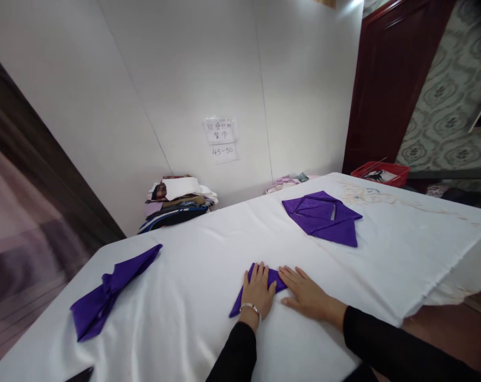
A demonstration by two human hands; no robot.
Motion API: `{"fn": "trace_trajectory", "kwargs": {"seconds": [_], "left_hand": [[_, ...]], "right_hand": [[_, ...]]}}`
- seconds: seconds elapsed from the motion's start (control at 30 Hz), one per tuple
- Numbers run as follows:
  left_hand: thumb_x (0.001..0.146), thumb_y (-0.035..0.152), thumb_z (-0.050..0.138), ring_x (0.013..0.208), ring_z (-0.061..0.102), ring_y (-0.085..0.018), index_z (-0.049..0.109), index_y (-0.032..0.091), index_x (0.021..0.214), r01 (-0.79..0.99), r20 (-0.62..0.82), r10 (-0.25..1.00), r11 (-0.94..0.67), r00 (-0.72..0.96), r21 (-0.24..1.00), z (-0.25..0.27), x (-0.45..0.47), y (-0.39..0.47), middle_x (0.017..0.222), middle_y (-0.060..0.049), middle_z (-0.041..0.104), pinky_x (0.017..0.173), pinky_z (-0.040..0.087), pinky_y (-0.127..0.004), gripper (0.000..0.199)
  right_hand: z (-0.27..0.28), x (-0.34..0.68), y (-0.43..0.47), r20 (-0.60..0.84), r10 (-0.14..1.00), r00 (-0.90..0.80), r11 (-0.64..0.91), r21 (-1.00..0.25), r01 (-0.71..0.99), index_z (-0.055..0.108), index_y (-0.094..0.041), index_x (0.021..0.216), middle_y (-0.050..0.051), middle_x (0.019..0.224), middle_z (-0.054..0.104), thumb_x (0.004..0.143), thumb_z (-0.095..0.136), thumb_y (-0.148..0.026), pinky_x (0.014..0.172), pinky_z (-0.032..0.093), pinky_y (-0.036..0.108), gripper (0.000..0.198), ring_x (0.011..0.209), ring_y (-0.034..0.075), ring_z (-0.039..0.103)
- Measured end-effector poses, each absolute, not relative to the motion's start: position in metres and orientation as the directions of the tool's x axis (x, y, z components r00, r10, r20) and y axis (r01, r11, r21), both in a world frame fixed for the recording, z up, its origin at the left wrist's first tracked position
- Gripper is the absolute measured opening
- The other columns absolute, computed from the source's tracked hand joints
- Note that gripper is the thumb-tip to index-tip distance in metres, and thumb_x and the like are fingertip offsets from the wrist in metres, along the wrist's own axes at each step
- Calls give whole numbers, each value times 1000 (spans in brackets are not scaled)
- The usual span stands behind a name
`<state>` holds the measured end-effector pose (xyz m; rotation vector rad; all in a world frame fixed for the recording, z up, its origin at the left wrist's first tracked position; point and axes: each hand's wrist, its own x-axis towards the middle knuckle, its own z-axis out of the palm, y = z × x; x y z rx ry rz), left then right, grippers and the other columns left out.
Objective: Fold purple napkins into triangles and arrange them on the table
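A small folded purple napkin (276, 277) lies on the white-covered table, mostly beneath my hands. My left hand (259, 291) rests flat on its middle, fingers stretched out and pointing away from me; a bracelet circles that wrist. My right hand (306, 294) lies at the napkin's right end, fingers extended, fingertips at its edge and the palm over the white cloth. The part of the napkin under the left palm is hidden. To the left sits another purple napkin (115, 289), gathered at its middle like a bow. At the far right, a flat-folded purple napkin (323, 217) has overlapping corners.
White cloth (208, 329) covers the table, with wrinkles at the left. Stacked clothes (178, 201) stand beyond the far edge, below a paper sign (221, 139) on the wall. A red basket (383, 172) is at the far right. A dark object (81, 375) shows at bottom left.
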<state>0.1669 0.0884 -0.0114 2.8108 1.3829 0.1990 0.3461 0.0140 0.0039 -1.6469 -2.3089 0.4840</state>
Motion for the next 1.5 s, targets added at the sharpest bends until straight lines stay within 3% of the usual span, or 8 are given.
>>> {"fn": "trace_trajectory", "kwargs": {"seconds": [0.33,0.53,0.7,0.87,1.13,1.5], "left_hand": [[89,47,16,136,14,-22,27,20,139,793,109,799,-601,592,100,-12,169,89,147,-2,24,109,13,-50,58],[88,42,21,137,10,-24,20,22,141,774,72,776,-630,626,64,-16,166,93,148,-3,20,108,11,-52,56],[88,41,26,136,5,-28,14,30,140,737,-1,738,-673,674,55,-16,165,94,148,-2,18,106,6,-57,54],[89,36,26,137,5,-26,16,27,140,749,-1,750,-661,662,54,-12,165,91,148,-4,19,107,7,-54,54],[90,33,21,136,14,-20,25,17,140,844,42,846,-533,531,68,1,159,86,147,-3,22,109,16,-47,53],[91,35,17,136,14,-19,24,17,140,938,-56,940,-329,336,106,13,99,61,148,-3,22,110,12,-47,52]], "right_hand": [[13,363,-8,-16,983,-185,166,-368,915,18,-16,142,11,148,17,86,26,-62,108,3,49,73,136,26,12],[40,315,23,100,954,-282,299,-396,868,14,-16,143,10,149,13,84,34,-61,109,1,43,77,137,23,6],[31,293,45,29,944,-327,298,-497,815,9,-16,144,10,149,13,85,31,-61,109,5,42,77,136,23,9],[18,304,41,26,944,-330,297,-509,808,5,-19,144,8,150,8,85,30,-61,110,5,41,76,136,21,8],[15,324,26,9,945,-327,300,-421,856,15,-16,143,11,149,13,83,30,-65,109,4,43,79,136,23,10],[3,346,10,25,952,-304,295,-329,897,16,-17,143,8,149,15,86,24,-62,109,6,42,73,136,21,10]]}}
